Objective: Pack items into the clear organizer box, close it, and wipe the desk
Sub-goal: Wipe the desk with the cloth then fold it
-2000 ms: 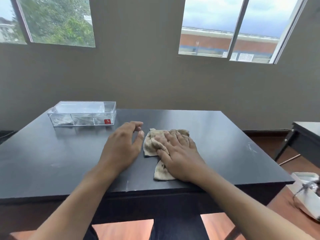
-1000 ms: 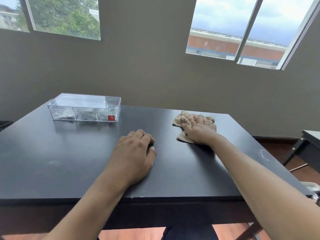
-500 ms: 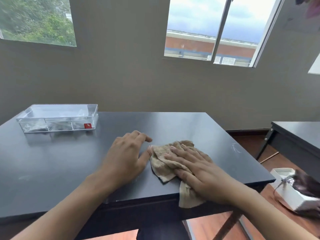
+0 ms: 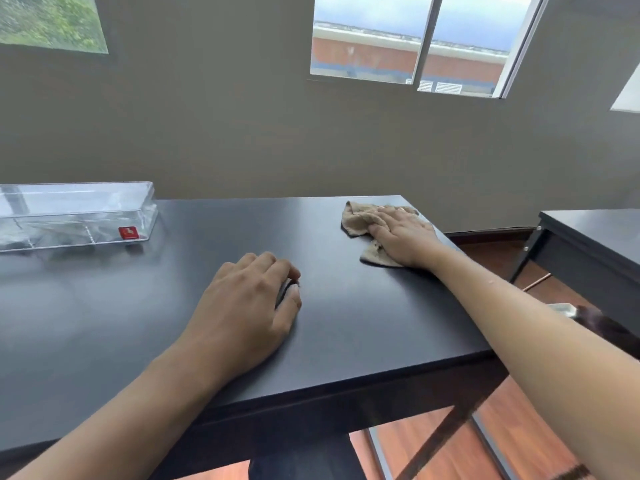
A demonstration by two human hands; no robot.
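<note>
At centre right of the head view, the right hand lies flat with fingers spread on the tan cloth, pressing it onto the dark desk near the far right corner; it grips nothing, only pins the cloth down. Half a second ago the cloth was at the near edge, partly hanging over it, so the hand has swept it away across the right side, which reads as another wiping stroke in progress. Lower centre, the left hand rests palm down with fingers loosely curled, holding nothing, much where it was. At middle left the clear box sits with its lid on, contents dim inside, well apart from both hands. Packing and closing look done; the desk's left side may still need wiping.
</note>
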